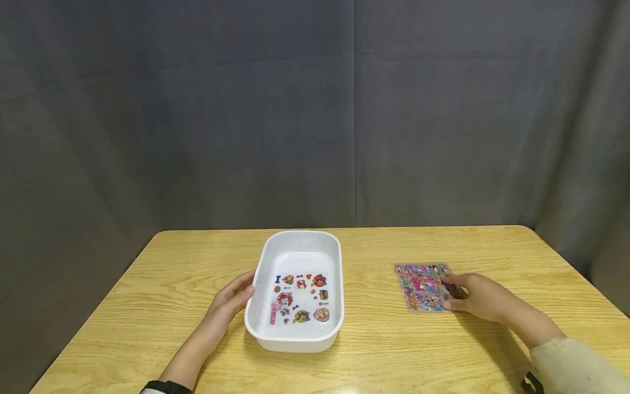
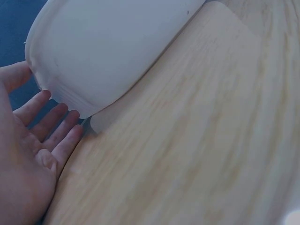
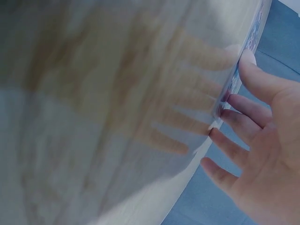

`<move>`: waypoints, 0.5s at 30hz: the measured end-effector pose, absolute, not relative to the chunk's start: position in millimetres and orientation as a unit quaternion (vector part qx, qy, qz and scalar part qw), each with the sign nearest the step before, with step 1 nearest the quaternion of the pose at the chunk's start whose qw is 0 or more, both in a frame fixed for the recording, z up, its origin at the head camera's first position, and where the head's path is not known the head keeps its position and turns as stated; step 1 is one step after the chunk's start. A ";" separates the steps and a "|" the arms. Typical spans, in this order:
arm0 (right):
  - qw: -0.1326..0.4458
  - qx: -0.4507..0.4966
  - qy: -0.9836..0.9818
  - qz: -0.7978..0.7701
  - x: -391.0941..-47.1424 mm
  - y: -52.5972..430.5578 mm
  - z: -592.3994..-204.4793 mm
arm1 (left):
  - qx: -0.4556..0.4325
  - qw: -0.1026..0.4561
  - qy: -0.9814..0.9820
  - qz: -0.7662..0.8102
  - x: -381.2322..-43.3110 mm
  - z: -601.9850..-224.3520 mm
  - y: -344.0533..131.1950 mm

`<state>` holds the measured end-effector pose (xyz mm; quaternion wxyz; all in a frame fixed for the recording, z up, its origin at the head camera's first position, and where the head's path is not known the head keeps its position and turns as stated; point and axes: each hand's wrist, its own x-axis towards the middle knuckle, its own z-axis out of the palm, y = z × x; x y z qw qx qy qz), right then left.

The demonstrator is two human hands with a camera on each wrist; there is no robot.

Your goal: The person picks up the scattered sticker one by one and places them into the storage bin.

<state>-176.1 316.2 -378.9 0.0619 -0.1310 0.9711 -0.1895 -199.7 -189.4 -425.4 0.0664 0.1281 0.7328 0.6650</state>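
Observation:
In the head view a white plastic tub (image 1: pixel 300 345) with rounded corners stands left of the middle of the table. On its floor lie several small colourful cartoon stickers (image 1: pixel 302 316), perhaps on a clear sheet. My left hand (image 1: pixel 230 302) touches the tub's left side, fingers fairly straight; in the left wrist view the thumb is near the rim and the fingertips meet the outer wall. To the right, a flat, shiny, colourful sticker sheet (image 1: pixel 422 289) lies on the table. My right hand (image 1: pixel 479 298) rests thumb and fingertips on its right part, fingers extended.
The light wood table (image 1: pixel 374 350) has its far edge close to a dark grey curtain (image 1: pixel 315 120). A strip of tabletop separates the tub from the sticker sheet. A black band (image 1: pixel 169 387) is on the left wrist.

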 end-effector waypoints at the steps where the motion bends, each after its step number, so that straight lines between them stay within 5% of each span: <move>1: 0.063 -0.127 0.971 -0.191 -175.9 315.9 -378.8 | 0.129 0.067 0.733 0.665 -199.8 -425.8 -189.6; 15: 0.036 -0.114 0.978 -0.169 -174.6 312.1 -377.9 | 0.121 0.065 0.735 0.664 -199.0 -424.6 -188.5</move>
